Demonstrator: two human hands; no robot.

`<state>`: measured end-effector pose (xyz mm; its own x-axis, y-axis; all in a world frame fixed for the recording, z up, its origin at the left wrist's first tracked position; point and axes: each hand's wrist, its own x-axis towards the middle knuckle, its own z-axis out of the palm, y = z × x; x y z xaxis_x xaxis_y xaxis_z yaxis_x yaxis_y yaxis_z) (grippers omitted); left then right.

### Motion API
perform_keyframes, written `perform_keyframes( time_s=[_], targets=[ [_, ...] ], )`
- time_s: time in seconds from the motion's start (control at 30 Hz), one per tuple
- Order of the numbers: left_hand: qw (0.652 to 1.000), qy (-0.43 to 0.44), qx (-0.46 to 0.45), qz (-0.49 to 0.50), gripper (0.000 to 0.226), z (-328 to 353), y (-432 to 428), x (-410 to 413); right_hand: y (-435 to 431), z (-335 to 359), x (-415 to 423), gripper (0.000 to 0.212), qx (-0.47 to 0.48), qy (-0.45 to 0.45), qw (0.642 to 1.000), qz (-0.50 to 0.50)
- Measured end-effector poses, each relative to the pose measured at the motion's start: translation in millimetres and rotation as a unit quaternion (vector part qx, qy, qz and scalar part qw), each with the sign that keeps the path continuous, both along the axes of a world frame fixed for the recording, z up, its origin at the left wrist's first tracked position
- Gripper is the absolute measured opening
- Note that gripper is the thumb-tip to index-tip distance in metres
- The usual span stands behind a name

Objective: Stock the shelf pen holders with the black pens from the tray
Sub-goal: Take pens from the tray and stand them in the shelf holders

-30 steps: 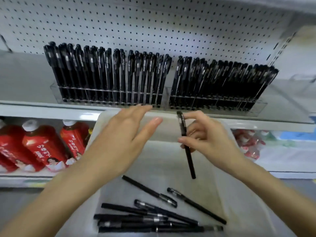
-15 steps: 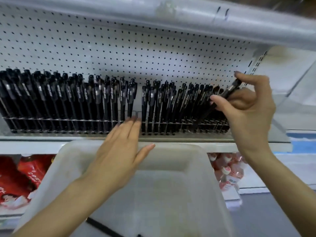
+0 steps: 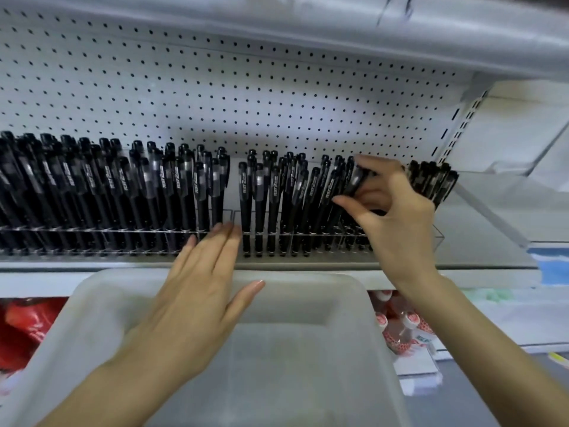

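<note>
White dotted pegboard (image 3: 246,87) up top, red packages (image 3: 24,331) lower left, red-and-white bottles (image 3: 400,331) lower right

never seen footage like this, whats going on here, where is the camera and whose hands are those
There is no machine here. A person is stocking a shop shelf, and the single camera sits on their head, looking forward and down, so you see their own arms reaching out.

The left hand is flat over the far rim of a cloudy plastic tray, its fingers straight and reaching the front of the clear holders. The right hand pinches one black pen among the pens standing in the right holder.

The holders stand on a grey shelf with a white pegboard behind. Lower down, red-labelled bottles show. No pens show in the visible part of the tray.
</note>
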<state>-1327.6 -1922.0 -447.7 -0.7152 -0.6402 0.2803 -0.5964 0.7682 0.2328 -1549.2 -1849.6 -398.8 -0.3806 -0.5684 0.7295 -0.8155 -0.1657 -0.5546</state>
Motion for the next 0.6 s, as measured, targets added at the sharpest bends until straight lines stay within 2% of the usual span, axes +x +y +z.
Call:
perform_keyframes(
  time_s=[0.1,0.2,0.3,0.4,0.6],
  targets=[
    [0.996,0.071,0.052,0.007,0.079,0,3,-5,2,-2,-1,0.056,0.039,0.051,0.998,0.007],
    [0.99,0.119,0.074,0.009,0.077,2,8,-9,5,4,-3,0.056,0.066,0.056,0.996,-0.007],
    [0.987,0.132,0.091,0.002,0.073,5,12,-12,5,12,-6,0.052,0.097,0.053,0.993,-0.028],
    [0.984,0.136,0.115,0.001,0.063,6,13,-15,3,19,-6,0.049,0.133,0.087,0.986,-0.043],
    [0.975,0.153,0.158,0.015,0.071,7,15,-14,1,24,-5,0.05,0.168,0.186,0.966,-0.062]
  ],
)
